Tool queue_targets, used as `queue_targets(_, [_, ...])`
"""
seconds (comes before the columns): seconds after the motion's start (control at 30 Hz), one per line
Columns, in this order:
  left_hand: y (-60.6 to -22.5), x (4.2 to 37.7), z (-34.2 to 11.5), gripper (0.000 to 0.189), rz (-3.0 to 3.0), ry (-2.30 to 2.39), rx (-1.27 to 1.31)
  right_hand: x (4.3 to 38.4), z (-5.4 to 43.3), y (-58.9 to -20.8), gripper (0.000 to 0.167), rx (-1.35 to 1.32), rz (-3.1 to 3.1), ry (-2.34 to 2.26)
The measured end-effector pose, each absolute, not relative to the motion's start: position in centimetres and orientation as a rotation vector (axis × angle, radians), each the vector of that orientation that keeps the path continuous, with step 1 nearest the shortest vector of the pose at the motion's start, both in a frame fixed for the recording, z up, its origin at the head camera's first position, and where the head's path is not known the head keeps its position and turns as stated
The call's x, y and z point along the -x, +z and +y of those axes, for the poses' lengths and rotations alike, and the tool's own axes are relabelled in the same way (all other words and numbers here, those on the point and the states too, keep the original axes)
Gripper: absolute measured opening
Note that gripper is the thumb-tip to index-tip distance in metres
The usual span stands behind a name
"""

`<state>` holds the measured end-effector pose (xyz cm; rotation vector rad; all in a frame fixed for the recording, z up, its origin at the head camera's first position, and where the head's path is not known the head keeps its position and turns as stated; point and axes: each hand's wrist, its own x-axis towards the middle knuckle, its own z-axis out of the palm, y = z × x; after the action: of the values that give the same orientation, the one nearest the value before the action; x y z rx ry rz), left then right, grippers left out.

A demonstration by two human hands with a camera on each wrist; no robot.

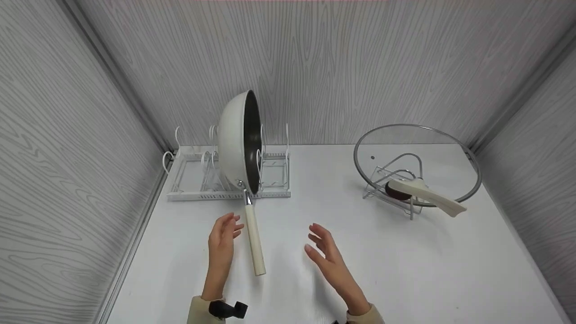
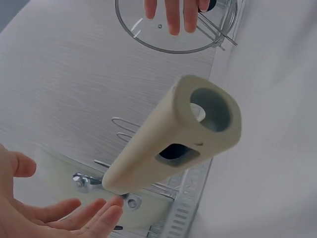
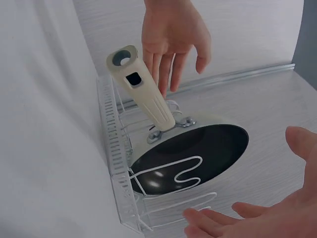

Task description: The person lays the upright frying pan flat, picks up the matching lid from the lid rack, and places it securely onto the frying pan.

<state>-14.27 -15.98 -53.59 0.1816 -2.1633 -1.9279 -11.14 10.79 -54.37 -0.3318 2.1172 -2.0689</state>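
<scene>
A white frying pan (image 1: 232, 135) with a dark inside stands on its edge in a white wire rack (image 1: 184, 196). Its cream handle (image 1: 255, 240) juts toward the front, with a hollow end that shows large in the left wrist view. Just left of that handle, my left hand (image 1: 221, 236) hovers with relaxed fingers and holds nothing. My right hand (image 1: 330, 256) is held over the table to the right of the handle, fingers loosely bent, thumb apart, nothing in it. In the right wrist view, the pan's dark inside (image 3: 218, 146) sits behind the rack's wire loops.
At the right, a glass lid (image 1: 450, 168) with a metal rim leans on a small wire stand (image 1: 411, 209). A cream piece with a long flat tail (image 1: 429, 195) sits at the lid's dark knob (image 1: 396, 191). Wood-grain panels (image 1: 315, 67) enclose the white table (image 1: 324, 189) at the back and sides.
</scene>
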Motion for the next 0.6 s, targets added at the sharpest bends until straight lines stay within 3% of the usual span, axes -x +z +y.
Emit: queue_targets(0.6, [-55.2, 16.8, -17.8, 0.059, -1.408, -3.050, -0.283, 12.9, 5.6, -55.8, 0.064, 0.185, 1.787, -2.029])
